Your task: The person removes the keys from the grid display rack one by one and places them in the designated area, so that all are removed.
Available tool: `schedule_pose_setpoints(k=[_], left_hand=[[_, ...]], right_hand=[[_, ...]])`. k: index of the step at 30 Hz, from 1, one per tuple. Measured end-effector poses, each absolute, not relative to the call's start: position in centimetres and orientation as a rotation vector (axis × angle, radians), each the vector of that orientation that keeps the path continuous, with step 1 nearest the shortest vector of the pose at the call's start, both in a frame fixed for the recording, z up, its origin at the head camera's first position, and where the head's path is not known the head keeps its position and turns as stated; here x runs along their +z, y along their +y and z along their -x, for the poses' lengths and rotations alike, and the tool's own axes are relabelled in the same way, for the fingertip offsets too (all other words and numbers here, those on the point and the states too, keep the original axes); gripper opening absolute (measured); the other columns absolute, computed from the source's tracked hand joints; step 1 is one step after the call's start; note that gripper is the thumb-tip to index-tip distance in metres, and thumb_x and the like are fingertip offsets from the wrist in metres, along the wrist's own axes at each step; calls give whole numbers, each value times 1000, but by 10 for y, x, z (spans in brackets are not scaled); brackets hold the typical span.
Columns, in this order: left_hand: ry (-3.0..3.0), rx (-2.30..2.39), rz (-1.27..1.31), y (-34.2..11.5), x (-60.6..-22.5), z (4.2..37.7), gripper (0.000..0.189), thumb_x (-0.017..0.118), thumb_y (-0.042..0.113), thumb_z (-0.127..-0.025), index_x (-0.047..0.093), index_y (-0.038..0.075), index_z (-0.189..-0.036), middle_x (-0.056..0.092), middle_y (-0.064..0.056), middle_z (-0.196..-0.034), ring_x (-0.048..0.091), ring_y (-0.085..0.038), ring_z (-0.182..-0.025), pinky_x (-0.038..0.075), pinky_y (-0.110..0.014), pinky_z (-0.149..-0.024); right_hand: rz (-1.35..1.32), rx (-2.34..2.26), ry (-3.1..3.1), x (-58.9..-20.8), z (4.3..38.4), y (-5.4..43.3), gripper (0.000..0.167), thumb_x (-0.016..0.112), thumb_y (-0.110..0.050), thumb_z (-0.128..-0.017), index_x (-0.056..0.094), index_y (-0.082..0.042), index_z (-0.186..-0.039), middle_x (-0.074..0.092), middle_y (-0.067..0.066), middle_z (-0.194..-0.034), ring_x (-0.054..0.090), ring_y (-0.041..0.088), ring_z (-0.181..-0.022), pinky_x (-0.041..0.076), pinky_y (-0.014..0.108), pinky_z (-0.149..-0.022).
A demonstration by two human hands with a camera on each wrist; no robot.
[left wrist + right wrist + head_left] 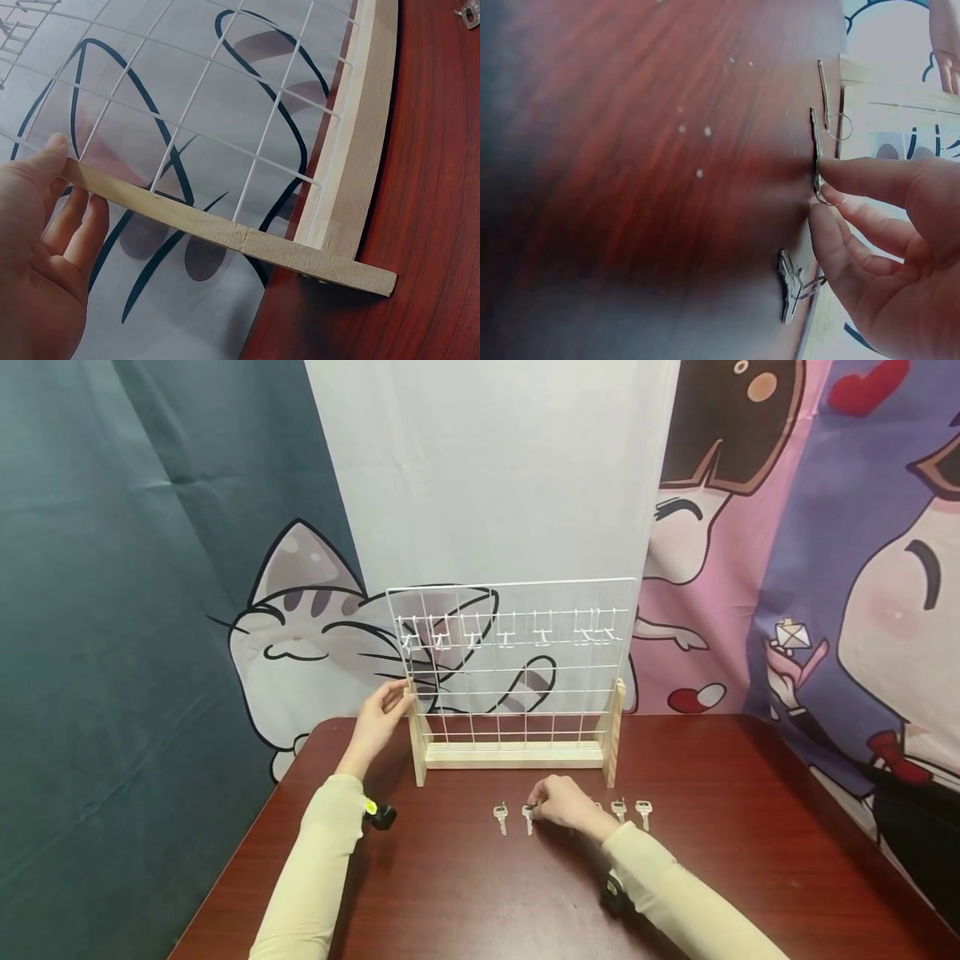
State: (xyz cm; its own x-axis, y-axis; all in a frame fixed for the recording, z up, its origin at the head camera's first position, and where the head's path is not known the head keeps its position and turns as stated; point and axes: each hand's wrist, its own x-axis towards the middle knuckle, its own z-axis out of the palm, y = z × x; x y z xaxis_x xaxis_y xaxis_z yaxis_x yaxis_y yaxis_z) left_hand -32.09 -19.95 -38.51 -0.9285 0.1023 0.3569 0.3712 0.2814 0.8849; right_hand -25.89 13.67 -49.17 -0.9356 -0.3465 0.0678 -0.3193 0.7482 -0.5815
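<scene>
My left hand [377,724] grips the top of the left wooden post [161,206] of a white wire grid rack [517,693], thumb on one side and fingers on the other. Low over the table, my right hand [564,805] pinches a silver key [815,139] by its head and small ring, the blade pointing towards me. To its left lies another key [501,818] with a ring. Right of the hand are two more keys, a nearer one [618,810] and an outer one [643,812]; the hand partly hides something between.
Several white hooks [506,640] hang in a row across the upper grid. A wooden bar [513,758] joins the posts at the bottom. The rack stands at the back of the red-brown table [480,885], before a printed cloth backdrop [495,468].
</scene>
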Motion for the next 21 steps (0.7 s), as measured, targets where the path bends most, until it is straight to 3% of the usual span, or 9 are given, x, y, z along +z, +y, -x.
schedule_pose_setpoints(k=[11,21], left_hand=[[-2323,-1675,441,-200,-385,320,41,63,9,-101,54,-8,-137,51,-23,-146,46,-37,-138,42,-41,-112],[-2303,-1702,456,-200,-387,319,41,63,10,-101,55,-6,-137,52,-21,-146,45,-36,-139,42,-41,-112]], right_hand=[[531,-977,2866,-487,265,136,12,84,-10,-76,73,-11,-80,65,-9,-69,56,9,-65,51,28,-64],[524,-1159,2793,-452,287,133,22,79,-12,-82,75,-2,-101,73,-1,-85,65,14,-80,56,37,-80]])
